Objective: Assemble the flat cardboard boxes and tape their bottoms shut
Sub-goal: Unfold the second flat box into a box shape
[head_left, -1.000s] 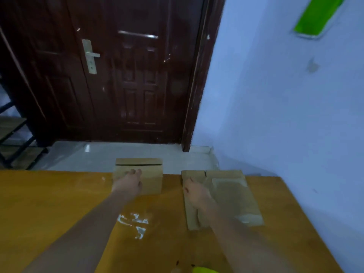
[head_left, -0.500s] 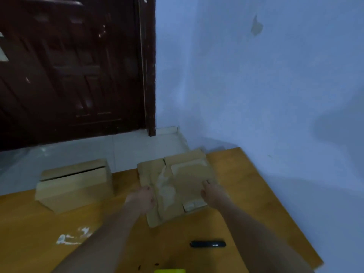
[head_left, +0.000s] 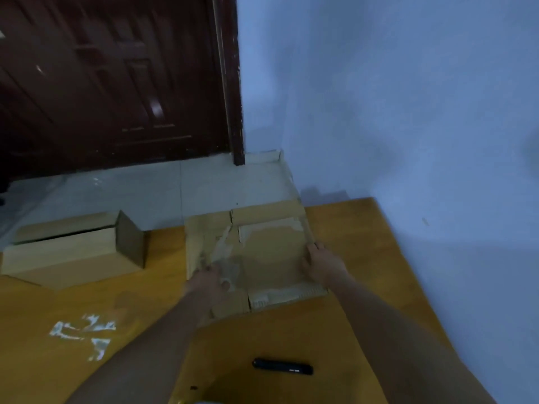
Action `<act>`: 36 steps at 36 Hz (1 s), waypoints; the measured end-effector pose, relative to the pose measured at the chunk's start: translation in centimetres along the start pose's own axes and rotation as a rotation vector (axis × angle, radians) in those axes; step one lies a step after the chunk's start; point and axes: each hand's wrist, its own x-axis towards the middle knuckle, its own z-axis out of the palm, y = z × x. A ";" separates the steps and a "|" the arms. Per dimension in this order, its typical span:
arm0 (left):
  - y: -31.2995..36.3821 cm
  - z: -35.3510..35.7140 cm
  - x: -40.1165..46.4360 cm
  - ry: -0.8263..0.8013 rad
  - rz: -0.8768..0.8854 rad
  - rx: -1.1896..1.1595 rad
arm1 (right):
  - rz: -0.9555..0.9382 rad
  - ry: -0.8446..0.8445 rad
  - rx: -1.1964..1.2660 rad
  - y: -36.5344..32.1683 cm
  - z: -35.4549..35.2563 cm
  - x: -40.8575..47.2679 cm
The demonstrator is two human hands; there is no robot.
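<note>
Two hands hold a flat cardboard box [head_left: 262, 252] lying on the yellow bench [head_left: 350, 287] near its far right corner. The left hand [head_left: 208, 282] pinches the box's left part, thumb on top. The right hand [head_left: 319, 263] grips the box's right edge, fingers curled over it. An assembled box [head_left: 73, 249] stands well apart to the left. A black pen-like object [head_left: 282, 366] lies nearer the person, and a patch of white residue [head_left: 84, 333] marks the bench at left.
</note>
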 end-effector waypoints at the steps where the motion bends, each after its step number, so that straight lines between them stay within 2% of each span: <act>1: 0.3 0.1 0.1 0.007 -0.025 -0.065 | -0.003 0.018 0.023 0.1 0.2 0.5; 3: 1.0 -0.1 0.2 0.032 -0.127 -0.249 | 0.016 0.038 0.130 -0.1 0.1 1.0; 8: 1.3 -0.4 0.0 0.081 -0.356 -1.023 | 0.102 0.091 0.671 -0.7 0.6 1.0; 12: 0.7 -0.7 -1.2 0.026 -0.328 -1.278 | 0.241 0.068 0.940 -1.0 -0.2 -0.1; 18: -1.4 -3.8 -3.5 0.075 -0.166 -1.389 | 0.230 0.101 1.098 -2.6 -1.7 -2.2; 25: -7.4 -8.2 -7.8 0.198 -0.022 -1.521 | 0.116 0.130 1.277 -10.5 -2.3 -6.0; 36: -22.2 -6.9 -15.3 0.287 -0.070 -1.684 | -0.017 0.028 1.339 -25.2 3.8 -12.9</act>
